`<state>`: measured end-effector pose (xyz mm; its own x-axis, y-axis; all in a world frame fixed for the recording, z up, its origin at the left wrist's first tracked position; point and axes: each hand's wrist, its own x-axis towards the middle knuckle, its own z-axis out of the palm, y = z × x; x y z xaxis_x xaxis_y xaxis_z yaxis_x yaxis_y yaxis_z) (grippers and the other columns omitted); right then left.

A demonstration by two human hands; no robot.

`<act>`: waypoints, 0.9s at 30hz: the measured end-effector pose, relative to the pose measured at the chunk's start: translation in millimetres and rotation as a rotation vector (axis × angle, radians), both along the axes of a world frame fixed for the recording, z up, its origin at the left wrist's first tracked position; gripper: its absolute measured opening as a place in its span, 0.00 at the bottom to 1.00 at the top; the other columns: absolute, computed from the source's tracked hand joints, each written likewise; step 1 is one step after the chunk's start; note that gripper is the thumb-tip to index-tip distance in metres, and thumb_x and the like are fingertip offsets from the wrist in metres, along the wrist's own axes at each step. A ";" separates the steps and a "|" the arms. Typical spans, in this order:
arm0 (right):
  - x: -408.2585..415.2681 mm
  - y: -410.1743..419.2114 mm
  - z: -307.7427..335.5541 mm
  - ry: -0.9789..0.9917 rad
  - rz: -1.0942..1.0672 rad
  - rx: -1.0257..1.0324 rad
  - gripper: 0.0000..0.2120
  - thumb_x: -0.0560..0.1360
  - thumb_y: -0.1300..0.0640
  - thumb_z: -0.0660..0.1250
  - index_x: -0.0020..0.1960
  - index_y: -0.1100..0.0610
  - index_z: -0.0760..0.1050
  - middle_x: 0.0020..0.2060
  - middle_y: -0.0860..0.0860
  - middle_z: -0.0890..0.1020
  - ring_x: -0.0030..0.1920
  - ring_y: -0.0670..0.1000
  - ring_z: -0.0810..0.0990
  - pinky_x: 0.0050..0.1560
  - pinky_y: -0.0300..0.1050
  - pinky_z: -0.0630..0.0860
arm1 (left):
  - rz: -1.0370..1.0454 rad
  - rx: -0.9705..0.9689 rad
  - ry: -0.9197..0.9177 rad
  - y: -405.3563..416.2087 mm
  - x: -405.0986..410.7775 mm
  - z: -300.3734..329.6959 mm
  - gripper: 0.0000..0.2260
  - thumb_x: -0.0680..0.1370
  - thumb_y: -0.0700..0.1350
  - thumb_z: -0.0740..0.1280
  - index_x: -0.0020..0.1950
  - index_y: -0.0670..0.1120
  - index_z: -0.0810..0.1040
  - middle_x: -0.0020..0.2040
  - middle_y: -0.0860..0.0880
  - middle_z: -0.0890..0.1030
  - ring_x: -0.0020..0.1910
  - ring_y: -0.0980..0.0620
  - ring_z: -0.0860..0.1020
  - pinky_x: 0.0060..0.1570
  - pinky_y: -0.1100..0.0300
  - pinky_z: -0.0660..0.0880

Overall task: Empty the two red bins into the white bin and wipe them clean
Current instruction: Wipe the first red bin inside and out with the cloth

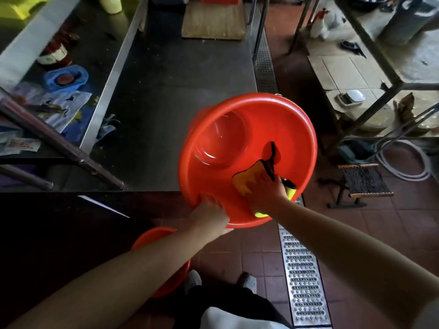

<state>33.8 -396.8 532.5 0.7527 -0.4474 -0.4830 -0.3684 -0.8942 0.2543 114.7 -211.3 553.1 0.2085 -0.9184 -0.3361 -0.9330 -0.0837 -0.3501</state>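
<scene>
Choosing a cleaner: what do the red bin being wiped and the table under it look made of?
The red bin looks like glossy moulded plastic, with bright highlights on its smooth wall. The table looks like brushed stainless steel: dull grey sheen, folded metal edges.

Bare forearms (133, 269), dark trousers (228, 302), grey shoes (248, 282).

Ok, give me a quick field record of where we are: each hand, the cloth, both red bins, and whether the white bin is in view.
left hand: grips near rim of tilted red bin
right hand: inside that bin, presses yellow cloth to inner wall
tilted bin: held over table edge, mouth toward camera, looks empty
second red bin: on floor below left arm, mostly hidden
white bin: not in view
stage: wiping first bin
</scene>
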 end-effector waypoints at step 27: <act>66.3 1.8 -64.6 -0.052 -0.055 0.282 0.26 0.80 0.43 0.54 0.77 0.46 0.60 0.74 0.51 0.65 0.75 0.60 0.60 0.69 0.63 0.62 | -0.046 0.160 -0.031 -13.6 -0.5 6.6 0.22 0.79 0.44 0.62 0.67 0.29 0.71 0.62 0.23 0.71 0.63 0.24 0.70 0.62 0.26 0.63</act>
